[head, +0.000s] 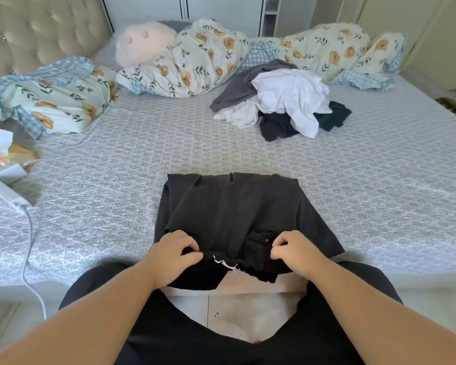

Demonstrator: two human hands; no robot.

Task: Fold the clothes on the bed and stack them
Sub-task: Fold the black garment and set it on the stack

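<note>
— What's over on the left, from where you stand?

— A tufted beige headboard [37, 30], padded and buttoned. Below it one floral pillow [55, 98] with a blue checked edge, soft and creased. A tissue box [0, 148] sits by the bed's side, and one white cable [29, 246] trails down over the mattress edge.

— And the bed itself?

— The bed [116, 180] wears a pale quilted sheet with a fine repeating pattern. Along the far side lies a rumpled floral quilt [195, 59], bunched in two big mounds, with one plush cream cushion [142, 46] tucked beside it.

— Where are the clothes?

— One dark grey garment [232, 206] is laid flat near the front edge, roughly rectangular, smooth matte cloth. At its near end is a black gathered waistband [237, 264], ruffled, with a small white tag showing.

— The hands?

— Two, bare. The left hand [174, 256] has its fingers curled, its grip pinching the black band on the left. The right hand [298, 251] pinches the same band on the right, fingertips bent in.

— Anything farther right?

— An unfolded pile of clothes [284, 101] towards the far right of the bed: I count grey, white and dark pieces, at least four, all crumpled and overlapping.
</note>
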